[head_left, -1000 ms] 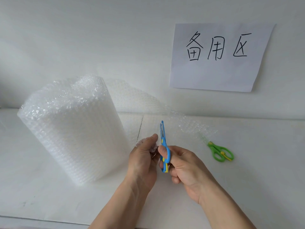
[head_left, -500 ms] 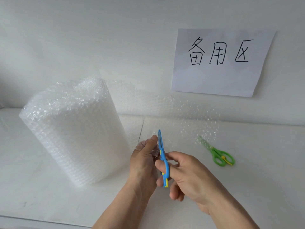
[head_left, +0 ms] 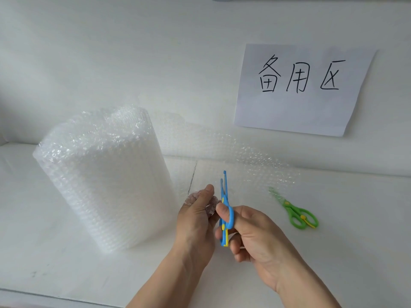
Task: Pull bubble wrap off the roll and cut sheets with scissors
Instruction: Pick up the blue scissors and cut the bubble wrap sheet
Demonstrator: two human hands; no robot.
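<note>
Scissors (head_left: pixel 225 207), blue, parted in your right hand (head_left: pixel 255 236), met the pulled sheet (head_left: pixel 233 156) your left hand (head_left: pixel 195 216) pinched near the desk's (head_left: pixel 66 263) middle, beside the roll (head_left: pixel 100 174); the cut apparently awaited steady tension.

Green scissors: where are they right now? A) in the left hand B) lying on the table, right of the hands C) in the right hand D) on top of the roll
B: the green scissors lie untouched on the table, while the right hand grips the blue scissors.
</note>
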